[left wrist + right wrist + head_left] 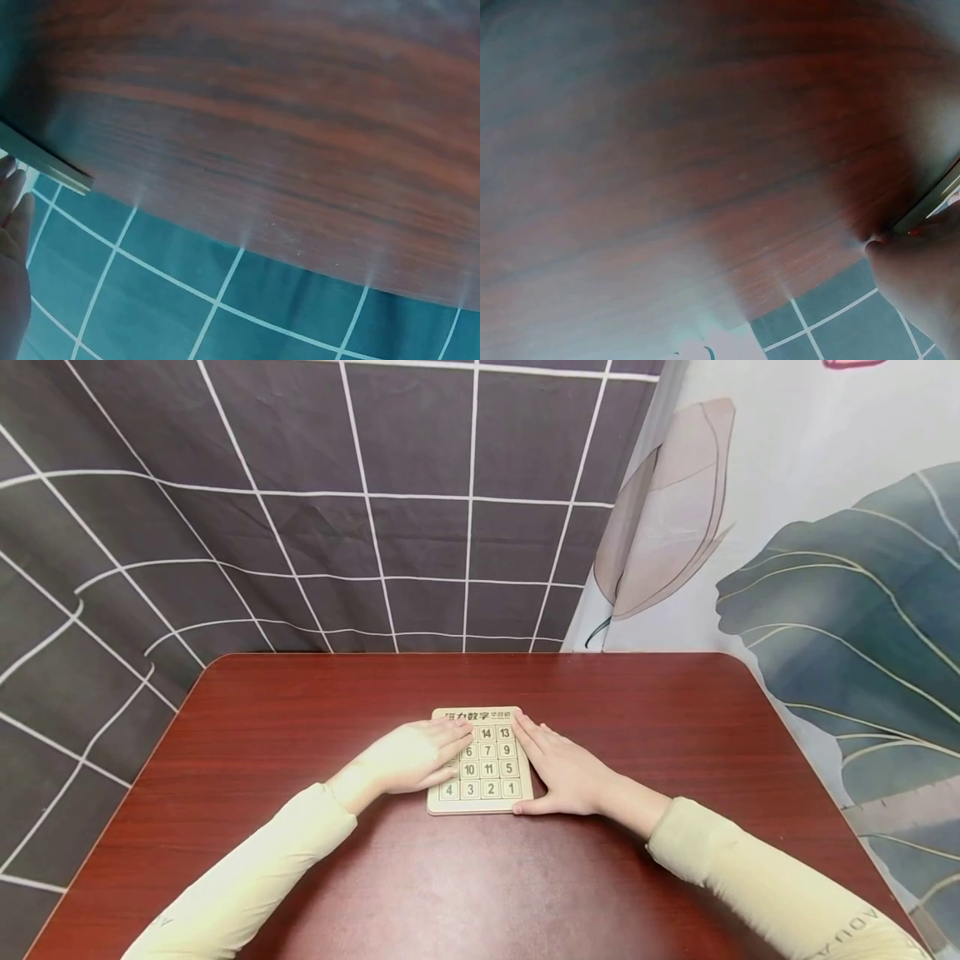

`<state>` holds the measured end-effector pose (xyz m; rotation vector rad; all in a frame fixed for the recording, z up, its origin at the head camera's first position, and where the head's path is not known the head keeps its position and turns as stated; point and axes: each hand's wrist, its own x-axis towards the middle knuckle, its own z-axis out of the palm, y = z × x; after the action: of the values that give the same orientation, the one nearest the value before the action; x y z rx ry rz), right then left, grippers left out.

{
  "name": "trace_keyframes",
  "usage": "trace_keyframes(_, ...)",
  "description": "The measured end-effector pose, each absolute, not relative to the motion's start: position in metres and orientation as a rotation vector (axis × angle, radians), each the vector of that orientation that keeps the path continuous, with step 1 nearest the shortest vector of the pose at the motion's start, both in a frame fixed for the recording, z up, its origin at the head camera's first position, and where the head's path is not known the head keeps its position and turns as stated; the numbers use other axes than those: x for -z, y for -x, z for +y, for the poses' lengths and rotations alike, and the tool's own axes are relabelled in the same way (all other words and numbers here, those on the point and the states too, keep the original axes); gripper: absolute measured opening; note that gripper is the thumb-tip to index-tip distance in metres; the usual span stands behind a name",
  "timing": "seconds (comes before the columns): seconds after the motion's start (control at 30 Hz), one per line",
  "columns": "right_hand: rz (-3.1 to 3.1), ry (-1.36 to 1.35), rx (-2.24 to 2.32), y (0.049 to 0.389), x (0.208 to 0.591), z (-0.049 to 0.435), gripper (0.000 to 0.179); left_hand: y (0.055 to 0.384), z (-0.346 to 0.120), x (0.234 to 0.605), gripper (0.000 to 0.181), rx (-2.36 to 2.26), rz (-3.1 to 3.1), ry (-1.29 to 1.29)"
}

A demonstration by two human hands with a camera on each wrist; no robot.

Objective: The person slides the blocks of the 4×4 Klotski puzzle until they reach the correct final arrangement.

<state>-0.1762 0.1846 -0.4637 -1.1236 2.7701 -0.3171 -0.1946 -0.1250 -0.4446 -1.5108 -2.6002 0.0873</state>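
A cream-coloured number sliding puzzle point(480, 807) lies flat on the table, with dark characters along its top edge. Its square tiles show printed numbers; the bottom row reads 4, 3, 2, 1. My left hand point(408, 757) lies over the left side, its straight fingers touching the tiles and hiding several of them. Along the right side rests my right hand point(573, 770), with straight fingertips at the top right corner and the thumb at the bottom right corner. Each wrist view catches only the puzzle's edge and part of the hand.
Beneath everything is a reddish-brown wooden table point(300, 710) with rounded far corners. A dark curtain with a white grid point(420, 535) hangs behind and to the left. On the right hangs a pale curtain with large leaf prints point(675, 527).
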Motion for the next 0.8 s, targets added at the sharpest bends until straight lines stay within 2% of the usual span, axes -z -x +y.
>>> trace_keyframes(0.5, 2.780, 1.132, 0.316, 0.177, 0.464, 0.185, 0.121, 0.191, -0.148, 0.449, 0.054, -0.090, -2.559, 1.442)
trace_keyframes(0.8, 2.775, 1.128, 0.319, 0.176, 0.464, 0.184, 0.121, 0.197, -0.126, 0.444, 0.058, -0.068, -2.579, 1.489)
